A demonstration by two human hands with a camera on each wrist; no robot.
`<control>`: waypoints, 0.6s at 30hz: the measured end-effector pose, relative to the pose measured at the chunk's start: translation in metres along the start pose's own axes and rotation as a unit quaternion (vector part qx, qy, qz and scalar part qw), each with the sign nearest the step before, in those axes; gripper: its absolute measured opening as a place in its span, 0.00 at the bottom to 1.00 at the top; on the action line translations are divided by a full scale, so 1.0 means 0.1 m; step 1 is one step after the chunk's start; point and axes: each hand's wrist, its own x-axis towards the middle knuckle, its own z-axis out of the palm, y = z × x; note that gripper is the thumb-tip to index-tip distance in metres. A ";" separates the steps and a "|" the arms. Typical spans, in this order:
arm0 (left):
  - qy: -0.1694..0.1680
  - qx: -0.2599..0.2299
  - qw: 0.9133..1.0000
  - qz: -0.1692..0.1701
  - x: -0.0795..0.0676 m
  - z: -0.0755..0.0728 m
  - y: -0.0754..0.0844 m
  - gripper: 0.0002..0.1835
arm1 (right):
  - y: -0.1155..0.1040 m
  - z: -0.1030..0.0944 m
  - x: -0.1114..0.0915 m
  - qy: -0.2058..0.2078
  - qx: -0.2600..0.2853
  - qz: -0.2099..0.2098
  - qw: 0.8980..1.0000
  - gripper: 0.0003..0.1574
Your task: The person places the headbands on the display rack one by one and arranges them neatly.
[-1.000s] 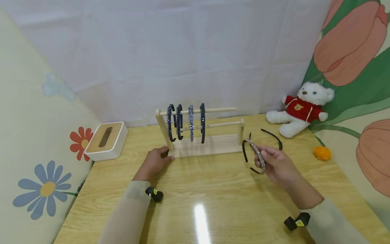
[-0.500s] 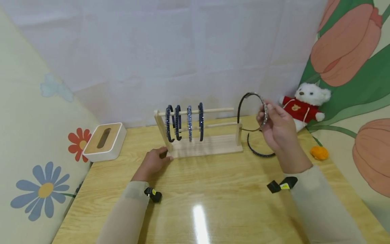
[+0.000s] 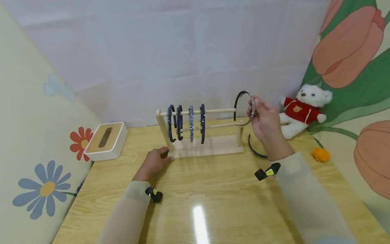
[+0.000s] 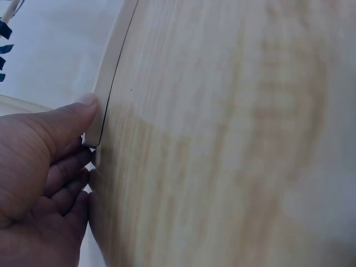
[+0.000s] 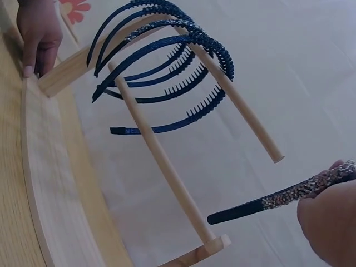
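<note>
A wooden headband rack [image 3: 210, 146] stands on the table in the head view. Several dark blue and glittery headbands [image 3: 202, 123] hang around its upper rod toward the left. My left hand [image 3: 153, 162] holds the left end of the rack's base; in the left wrist view its thumb [image 4: 78, 117] lies on the base corner, with fingers curled beside it. Between thumb and fingers, my right hand [image 3: 266, 120] pinches a silvery rhinestone headband [image 3: 252, 107] at the upper rod's free end. In the right wrist view this headband [image 5: 289, 194] is apart from that rod tip.
Another dark headband [image 3: 255, 151] lies on the table right of the rack, partly hidden by my right arm. A white tissue box with a wooden lid [image 3: 106, 140] sits at left. At right are a white teddy bear [image 3: 301, 108] and an orange lump [image 3: 320, 154].
My right hand has lifted the rhinestone headband from low at the rack's right side, then brought it left to the upper rod's free end. The left hand stays on the base.
</note>
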 end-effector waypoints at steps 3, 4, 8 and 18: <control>0.000 0.000 1.000 -0.002 0.00 0.00 0.00 0.35 | 0.06 -0.01 0.02 0.004 -0.005 0.005 1.000 0.14; 0.000 0.000 1.000 -0.003 0.00 0.00 0.01 0.35 | 0.08 -0.01 0.03 0.008 -0.018 0.003 1.000 0.14; -0.002 -0.003 1.000 -0.007 -0.01 0.00 0.00 0.35 | 0.22 0.03 0.03 0.013 -0.057 -0.002 0.998 0.14; 0.000 -0.004 1.000 -0.007 -0.02 0.00 -0.02 0.35 | 0.55 0.24 -0.13 0.028 -0.122 -0.031 0.992 0.08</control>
